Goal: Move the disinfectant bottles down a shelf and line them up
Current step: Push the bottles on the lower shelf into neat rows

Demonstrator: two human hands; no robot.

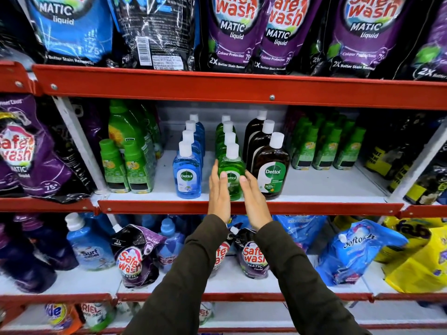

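Both open hands (219, 192) (255, 199) flank the front green bottle (231, 176); four blue, three brown.

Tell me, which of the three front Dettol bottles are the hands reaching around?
The green bottle, middle row's front. The left hand and right hand flank it; the blue bottle and brown bottle stand untouched.

"Dettol" stands on the blue bottle (187, 176), the green bottle (231, 180) and the brown bottle (271, 174), the last also marked "99.9%". Purple pouches (235, 32) above read "Safe wash MATIC liquid", "Colour Protection", "2X Better Stain Remov…". Below: "Surf excel" on a bottle (90, 253), "Softouch" on a blue pouch (358, 247).
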